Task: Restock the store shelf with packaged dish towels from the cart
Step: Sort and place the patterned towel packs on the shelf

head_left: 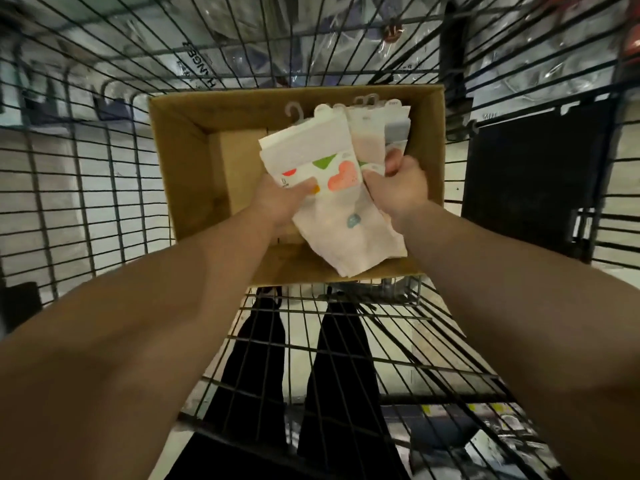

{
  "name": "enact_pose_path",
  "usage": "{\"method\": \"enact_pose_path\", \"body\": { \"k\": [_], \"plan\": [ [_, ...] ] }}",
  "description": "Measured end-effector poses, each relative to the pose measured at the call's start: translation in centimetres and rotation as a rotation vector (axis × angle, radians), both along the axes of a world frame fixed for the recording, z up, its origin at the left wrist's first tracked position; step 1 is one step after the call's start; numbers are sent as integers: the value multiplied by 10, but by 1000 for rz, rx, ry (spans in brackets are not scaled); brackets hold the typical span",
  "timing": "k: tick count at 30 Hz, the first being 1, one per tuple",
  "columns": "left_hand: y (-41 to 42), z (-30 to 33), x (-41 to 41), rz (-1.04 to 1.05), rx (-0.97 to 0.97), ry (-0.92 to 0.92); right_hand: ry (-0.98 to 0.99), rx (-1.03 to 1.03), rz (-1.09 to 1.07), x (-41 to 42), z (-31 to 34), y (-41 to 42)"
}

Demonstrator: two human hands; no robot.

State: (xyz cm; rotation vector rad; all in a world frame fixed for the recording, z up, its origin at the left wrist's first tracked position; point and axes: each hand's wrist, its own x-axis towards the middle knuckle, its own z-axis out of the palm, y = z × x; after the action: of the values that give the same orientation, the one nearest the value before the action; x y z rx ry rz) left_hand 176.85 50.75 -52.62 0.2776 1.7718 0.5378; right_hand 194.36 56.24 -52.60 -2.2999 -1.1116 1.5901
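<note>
Both hands grip towel packs (329, 174) over the box (180, 140): left hand (280, 199) at 9 o'clock, right hand (398, 188) at 3.

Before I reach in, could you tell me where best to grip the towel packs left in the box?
Take the remaining packs by their lower edge, coming from above: they stand on end against the cardboard box right wall, with hanger hooks at the far end.
</note>
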Motion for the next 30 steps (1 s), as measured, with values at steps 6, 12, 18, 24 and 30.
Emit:
{"method": "enact_pose_path", "body": {
  "k": [6,12,18,24,30],
  "plan": [
    [-3,34,-40,-70,61,-73,165,-15,-67,-20,44,-10],
    [6,112,-78,-281,174,-221,308,-17,-180,-45,107,-17],
    [14,186,-100,-291,332,-295,444,111,-217,-73,179,-34],
    [25,254,-102,-351,426,-299,455,325,-366,-74,253,-53],
    [38,330,-71,-454,599,-328,517,558,-425,-52,339,-73]
  ]
}}
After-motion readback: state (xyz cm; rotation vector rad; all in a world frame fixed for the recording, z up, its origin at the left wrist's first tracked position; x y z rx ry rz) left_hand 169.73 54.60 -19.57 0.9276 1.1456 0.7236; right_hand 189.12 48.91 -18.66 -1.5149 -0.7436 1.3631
